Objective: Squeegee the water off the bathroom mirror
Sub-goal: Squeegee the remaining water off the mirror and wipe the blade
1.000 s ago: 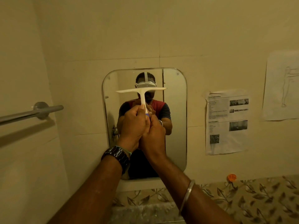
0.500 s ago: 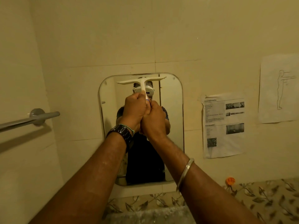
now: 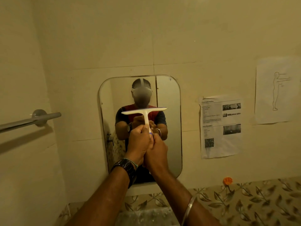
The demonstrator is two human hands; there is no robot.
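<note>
Now both hands are working at centre frame, in front of the mirror [image 3: 169,98]. The squeegee [image 3: 145,113] is sitting at about the glass's mid-height, with its blade lying directly above the grip. The blade's long axis is running left to right, with the right end tipping slightly up, and the handle is dropping straight down into the fists.

- **Left hand** [image 3: 138,142]: wrapping the handle, fingers curling tightly round it. It is riding higher, so nearer the blade.
- **Right hand** [image 3: 157,150]: pressing in from the lower right, fingers curling round the handle's blue butt end.
- **Forearms:** both reaching up from the bottom of the frame and converging at the wrists.

Cannot tell whether the rubber edge is touching the glass. Judging by the pose, a downward pull is coming, and it is calling for a levelled blade.
</note>
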